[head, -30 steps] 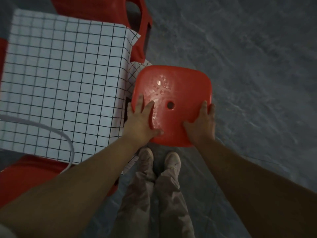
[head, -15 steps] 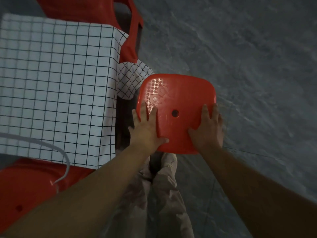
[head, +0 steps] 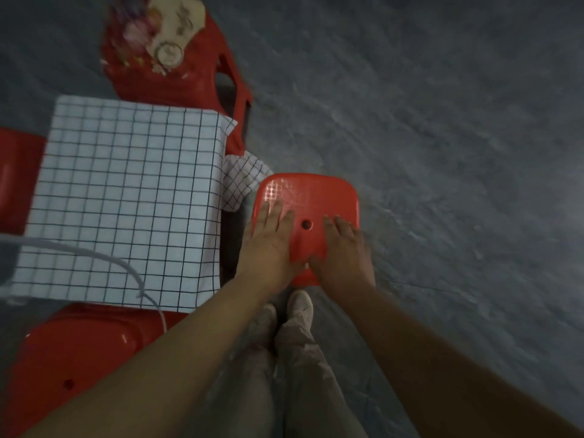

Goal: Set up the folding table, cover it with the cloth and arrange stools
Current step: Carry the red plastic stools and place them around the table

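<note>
Both hands flat and open on a red stool (head: 311, 197) right of the cloth-covered worktop (head: 126, 197), left hand (head: 268, 245), right hand (head: 343, 252), stool legs hidden, three more stools partly hidden or cropped.

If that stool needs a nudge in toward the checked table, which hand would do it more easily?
The right hand, probably. It lies on the red stool seat's far side from the table, so it can push inward; the left hand sits on the table side.
</note>
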### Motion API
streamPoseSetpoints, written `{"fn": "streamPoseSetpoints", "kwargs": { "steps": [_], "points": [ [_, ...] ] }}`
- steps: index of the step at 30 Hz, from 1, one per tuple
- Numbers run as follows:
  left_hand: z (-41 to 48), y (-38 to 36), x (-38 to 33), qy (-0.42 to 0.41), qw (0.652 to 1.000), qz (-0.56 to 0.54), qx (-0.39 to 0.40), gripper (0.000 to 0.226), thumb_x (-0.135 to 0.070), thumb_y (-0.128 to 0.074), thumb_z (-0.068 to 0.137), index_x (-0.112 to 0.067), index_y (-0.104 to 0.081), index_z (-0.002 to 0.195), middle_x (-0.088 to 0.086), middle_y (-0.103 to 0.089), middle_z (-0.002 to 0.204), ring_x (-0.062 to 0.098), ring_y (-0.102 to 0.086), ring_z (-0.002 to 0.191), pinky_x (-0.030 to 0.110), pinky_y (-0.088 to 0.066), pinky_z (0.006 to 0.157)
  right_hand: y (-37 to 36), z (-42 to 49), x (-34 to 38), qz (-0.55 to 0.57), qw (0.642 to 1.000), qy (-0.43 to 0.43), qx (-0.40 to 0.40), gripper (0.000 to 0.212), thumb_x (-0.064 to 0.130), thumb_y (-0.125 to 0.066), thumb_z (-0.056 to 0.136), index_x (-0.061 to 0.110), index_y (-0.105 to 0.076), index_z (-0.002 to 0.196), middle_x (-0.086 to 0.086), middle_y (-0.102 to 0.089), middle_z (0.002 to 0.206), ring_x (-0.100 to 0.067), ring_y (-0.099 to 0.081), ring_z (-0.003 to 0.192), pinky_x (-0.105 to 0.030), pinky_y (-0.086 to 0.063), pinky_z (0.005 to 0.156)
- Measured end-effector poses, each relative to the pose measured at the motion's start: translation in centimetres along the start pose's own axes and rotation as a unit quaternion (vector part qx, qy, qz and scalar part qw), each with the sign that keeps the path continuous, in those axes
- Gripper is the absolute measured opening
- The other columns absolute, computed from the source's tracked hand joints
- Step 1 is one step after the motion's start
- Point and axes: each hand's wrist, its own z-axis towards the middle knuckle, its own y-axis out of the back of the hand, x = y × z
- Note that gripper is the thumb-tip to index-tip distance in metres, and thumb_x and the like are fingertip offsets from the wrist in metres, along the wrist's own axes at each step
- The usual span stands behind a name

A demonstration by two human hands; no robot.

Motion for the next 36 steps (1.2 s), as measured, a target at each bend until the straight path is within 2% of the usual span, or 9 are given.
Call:
{"fn": "streamPoseSetpoints", "kwargs": {
  "steps": [4, 8, 11, 15, 21, 30, 36],
  "points": [
    [-3.3, 7.1, -2.8, -0.044, 0.999, -0.011, -0.022, 0.108, -0.053, -0.08, 0.072, -0.021, -0.023, 0.157, 0.008, -0.009, 0.169, 0.027, -0.004, 0.155, 0.054, -0.015, 0.123, 6.1, -5.5, 2.7, -0.009, 0.999, 0.026, -0.021, 0.073, 0.028, -0.061, 0.089, 0.019, -0.029, 0.154, -0.008, -0.03, 0.159, -0.029, -0.027, 0.146, -0.046, -0.03, 0.117],
    [-6.5, 14.3, -6.2, -0.087, 0.994, -0.017, -0.06, 0.101, -0.05, -0.079, 0.076, -0.022, -0.024, 0.156, 0.006, -0.011, 0.169, 0.027, -0.01, 0.155, 0.052, -0.017, 0.123, 12.7, -10.4, 4.5, -0.009, 0.996, 0.034, -0.082, 0.073, 0.03, -0.061, 0.087, 0.015, -0.034, 0.152, -0.011, -0.035, 0.156, -0.03, -0.033, 0.142, -0.041, -0.031, 0.116],
    [-8.1, 18.2, -8.8, -0.105, 0.991, -0.009, -0.08, 0.104, -0.05, -0.081, 0.075, -0.024, -0.022, 0.157, 0.003, -0.005, 0.17, 0.025, -0.006, 0.156, 0.049, -0.013, 0.124, 16.7, -13.0, 4.2, -0.016, 0.992, 0.038, -0.117, 0.076, 0.03, -0.064, 0.086, 0.016, -0.031, 0.154, -0.01, -0.032, 0.158, -0.028, -0.03, 0.144, -0.038, -0.029, 0.117],
    [-8.4, 20.9, -12.6, -0.139, 0.985, 0.017, -0.099, 0.107, -0.046, -0.08, 0.076, -0.021, -0.018, 0.16, 0.004, -0.001, 0.17, 0.023, 0.001, 0.156, 0.051, -0.011, 0.125, 20.4, -14.8, 1.6, -0.039, 0.985, 0.04, -0.163, 0.078, 0.034, -0.062, 0.089, 0.019, -0.025, 0.156, -0.009, -0.027, 0.161, -0.027, -0.025, 0.147, -0.042, -0.027, 0.118],
    [-7.2, 19.7, -19.2, -0.134, 0.983, 0.048, -0.117, 0.101, -0.043, -0.077, 0.078, -0.022, -0.02, 0.159, 0.003, -0.003, 0.17, 0.023, 0.002, 0.156, 0.05, -0.007, 0.125, 23.9, -15.6, -6.4, -0.062, 0.984, 0.055, -0.157, 0.079, 0.037, -0.062, 0.09, 0.018, -0.023, 0.156, -0.009, -0.022, 0.163, -0.028, -0.022, 0.148, -0.044, -0.027, 0.118],
    [-5.7, 12.6, -35.0, -0.084, 0.991, 0.024, -0.1, 0.104, -0.045, -0.077, 0.075, -0.017, -0.021, 0.159, 0.005, -0.006, 0.17, 0.023, -0.003, 0.156, 0.048, -0.011, 0.125, 30.9, -16.5, -22.5, -0.089, 0.985, 0.07, -0.13, 0.081, 0.036, -0.06, 0.092, 0.021, -0.015, 0.158, -0.006, -0.016, 0.164, -0.028, -0.017, 0.15, -0.046, -0.025, 0.119],
    [-3.3, 12.6, -39.1, -0.074, 0.99, 0.035, -0.112, 0.097, -0.042, -0.076, 0.077, -0.018, -0.028, 0.157, 0.006, -0.009, 0.169, 0.025, -0.004, 0.156, 0.052, -0.013, 0.124, 34.5, -14.8, -27.3, -0.079, 0.985, 0.085, -0.127, 0.083, 0.035, -0.059, 0.091, 0.023, -0.013, 0.158, -0.005, -0.015, 0.165, -0.026, -0.017, 0.15, -0.044, -0.024, 0.119]
  ]
}}
